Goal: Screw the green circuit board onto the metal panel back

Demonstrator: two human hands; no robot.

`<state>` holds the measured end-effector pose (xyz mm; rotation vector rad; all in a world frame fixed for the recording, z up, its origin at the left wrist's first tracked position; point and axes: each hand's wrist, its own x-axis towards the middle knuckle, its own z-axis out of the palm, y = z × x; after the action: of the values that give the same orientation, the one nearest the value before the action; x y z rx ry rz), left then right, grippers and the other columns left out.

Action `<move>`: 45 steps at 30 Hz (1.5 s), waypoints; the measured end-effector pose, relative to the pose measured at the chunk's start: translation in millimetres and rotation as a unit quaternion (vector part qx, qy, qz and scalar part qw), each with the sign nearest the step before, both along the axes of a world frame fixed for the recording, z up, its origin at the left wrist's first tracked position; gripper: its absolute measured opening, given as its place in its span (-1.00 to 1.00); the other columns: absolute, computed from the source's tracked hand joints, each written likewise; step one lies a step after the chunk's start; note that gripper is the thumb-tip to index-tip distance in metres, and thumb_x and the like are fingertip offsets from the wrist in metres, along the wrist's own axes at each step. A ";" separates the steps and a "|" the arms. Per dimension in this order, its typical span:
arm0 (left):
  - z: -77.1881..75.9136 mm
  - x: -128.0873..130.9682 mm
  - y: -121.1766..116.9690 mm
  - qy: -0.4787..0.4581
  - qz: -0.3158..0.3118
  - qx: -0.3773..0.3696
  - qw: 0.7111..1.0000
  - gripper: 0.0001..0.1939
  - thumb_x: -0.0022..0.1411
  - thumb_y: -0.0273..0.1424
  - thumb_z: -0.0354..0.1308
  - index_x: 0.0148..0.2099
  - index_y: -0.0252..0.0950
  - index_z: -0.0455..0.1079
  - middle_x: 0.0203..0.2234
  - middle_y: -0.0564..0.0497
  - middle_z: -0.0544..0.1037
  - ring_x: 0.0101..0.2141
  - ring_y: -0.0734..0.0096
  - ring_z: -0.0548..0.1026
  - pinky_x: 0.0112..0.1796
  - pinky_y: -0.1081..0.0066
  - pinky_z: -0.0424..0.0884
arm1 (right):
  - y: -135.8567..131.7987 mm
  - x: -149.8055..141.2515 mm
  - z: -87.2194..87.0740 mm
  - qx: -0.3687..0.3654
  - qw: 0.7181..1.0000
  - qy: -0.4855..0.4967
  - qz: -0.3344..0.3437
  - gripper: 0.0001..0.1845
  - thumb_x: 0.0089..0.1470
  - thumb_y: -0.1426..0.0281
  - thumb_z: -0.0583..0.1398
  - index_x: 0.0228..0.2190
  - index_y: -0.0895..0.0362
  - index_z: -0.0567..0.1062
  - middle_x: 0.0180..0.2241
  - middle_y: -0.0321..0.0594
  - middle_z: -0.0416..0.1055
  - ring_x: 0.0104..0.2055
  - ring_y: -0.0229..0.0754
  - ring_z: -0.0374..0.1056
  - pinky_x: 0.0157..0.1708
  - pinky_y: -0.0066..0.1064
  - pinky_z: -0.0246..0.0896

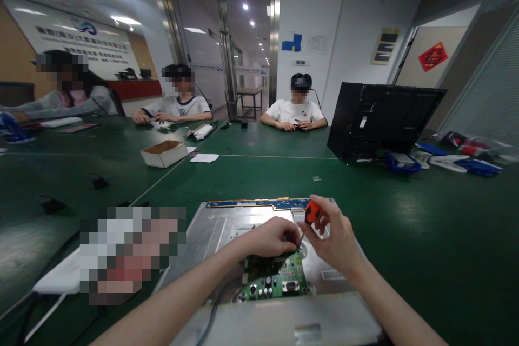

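Observation:
My right hand (330, 232) grips a screwdriver (312, 212) by its red and black handle. The thin shaft slants down to the upper right corner of a green circuit board (275, 280). Close beside the tip, my left hand (275, 237) is bent over the board with its fingers curled together; what they hold, if anything, is hidden. The board sits on the metal back of a flat display panel (214, 227). A narrow blue circuit strip (243, 204) runs along the panel's far edge. A grey cable (214, 311) curves from the board toward me.
A black monitor casing (385, 119) stands at the right, with blue clips and tools (466, 162) near it. An open white box (164, 153) lies left of centre. Several people sit across the green table (263, 173). A white device (60, 275) with cables is at the left.

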<state>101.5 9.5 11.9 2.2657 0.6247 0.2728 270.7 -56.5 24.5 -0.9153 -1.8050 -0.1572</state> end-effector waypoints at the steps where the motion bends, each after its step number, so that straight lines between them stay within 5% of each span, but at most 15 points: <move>1: 0.5 0.0 -0.2 0.000 0.000 0.003 1.000 -0.84 0.04 -0.61 0.17 -0.31 -0.34 0.49 -0.48 0.08 0.52 -0.45 0.42 0.42 -0.40 0.51 0.28 | -0.6 0.1 0.8 -0.002 1.000 -0.002 0.003 -0.45 0.11 0.48 0.16 0.10 0.01 0.14 -0.42 -0.37 0.34 -0.61 -0.36 0.19 -0.67 -0.56 0.14; 45: 0.0 -0.1 -1.2 -0.004 0.005 -0.001 1.000 -0.88 0.05 -0.59 0.16 -0.34 -0.33 0.47 -0.52 0.09 0.49 -0.46 0.44 0.40 -0.43 0.51 0.26 | -3.2 0.6 5.3 -0.002 1.000 0.002 0.012 -0.47 0.14 0.50 0.11 0.12 0.01 0.15 -0.39 -0.32 0.35 -0.59 -0.36 0.22 -0.67 -0.55 0.18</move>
<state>101.4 8.3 11.9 2.2582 0.6319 0.2854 271.3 -59.7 29.9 -0.8956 -1.8126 -0.1367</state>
